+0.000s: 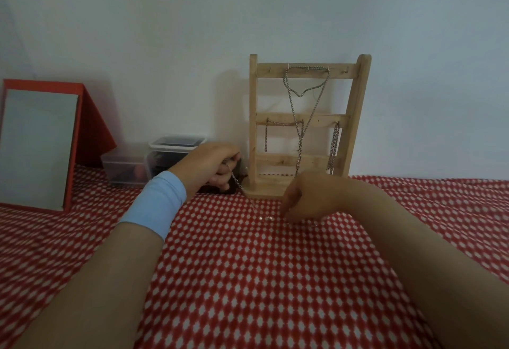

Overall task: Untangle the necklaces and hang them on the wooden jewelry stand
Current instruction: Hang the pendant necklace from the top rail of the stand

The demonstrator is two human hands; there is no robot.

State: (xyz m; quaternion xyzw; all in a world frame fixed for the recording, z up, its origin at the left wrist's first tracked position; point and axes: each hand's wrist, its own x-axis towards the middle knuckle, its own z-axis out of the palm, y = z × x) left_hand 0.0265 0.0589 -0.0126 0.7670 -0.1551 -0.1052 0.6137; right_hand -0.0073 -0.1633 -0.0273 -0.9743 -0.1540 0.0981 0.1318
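1. Step in hand, as I judge it: untangling. One thin necklace (237, 181) is stretched out between the hands and not yet hung.
2. The left hand (212, 164) has its grip closed on the chain's upper end, just left of the wooden jewelry stand (355, 106). From there the chain slants down to the bench (248, 279).
3. The right hand (305, 197) sets its fingertips on the cloth where the chain's low end lies. I cannot tell whether that grip pinches it or only pins it.
4. The stand already carries several hung chains (292, 95).
5. Next I'd want the chain lifted clear and checked for knots, then taken to a free peg — the top rail's outer ones look bare.
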